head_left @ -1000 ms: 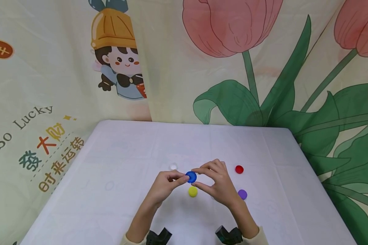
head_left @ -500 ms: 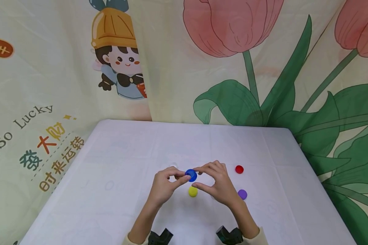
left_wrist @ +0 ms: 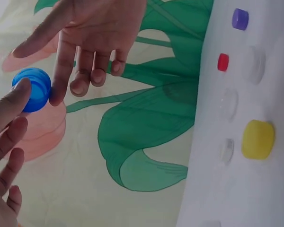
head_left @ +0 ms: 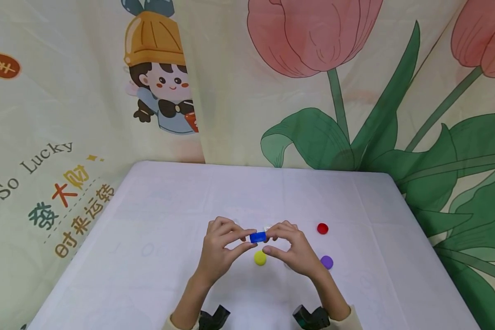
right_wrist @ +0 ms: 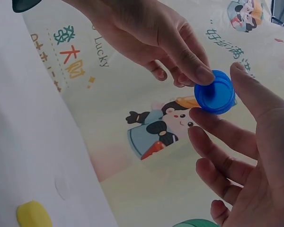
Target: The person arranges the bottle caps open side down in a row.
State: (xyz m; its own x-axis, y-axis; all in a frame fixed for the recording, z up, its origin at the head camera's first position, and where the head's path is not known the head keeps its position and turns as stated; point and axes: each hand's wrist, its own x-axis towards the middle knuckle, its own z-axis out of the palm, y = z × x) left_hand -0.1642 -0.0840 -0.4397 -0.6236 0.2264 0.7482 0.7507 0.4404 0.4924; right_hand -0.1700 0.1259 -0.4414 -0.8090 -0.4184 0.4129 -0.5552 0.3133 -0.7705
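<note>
My left hand (head_left: 219, 250) pinches a blue plastic bottle cap (head_left: 257, 237) between thumb and fingers, above the table. In the left wrist view the cap (left_wrist: 41, 94) shows its hollow inner side, with the left thumb across its face. From the right, my right hand (head_left: 292, 250) reaches to the cap with thumb and index finger spread. Its index fingertip lies right at the cap's edge, while the thumb is apart from it. In the right wrist view the right hand's fingers (right_wrist: 222, 177) are extended beside the blue cap (right_wrist: 217, 94).
Below the hands a yellow cap (head_left: 260, 258) lies on the white-covered table (head_left: 169, 197). Right of them lie a red cap (head_left: 322, 228) and a purple cap (head_left: 327, 262). Several clear caps, one a clear cap (left_wrist: 254, 65), lie among these. A printed cloth (head_left: 231, 91) hangs behind.
The blue cap has turned from facing the head camera to edge-on. The left hand has rotated with it, its fingers rising. The right hand stays beside the cap, having shifted slightly.
</note>
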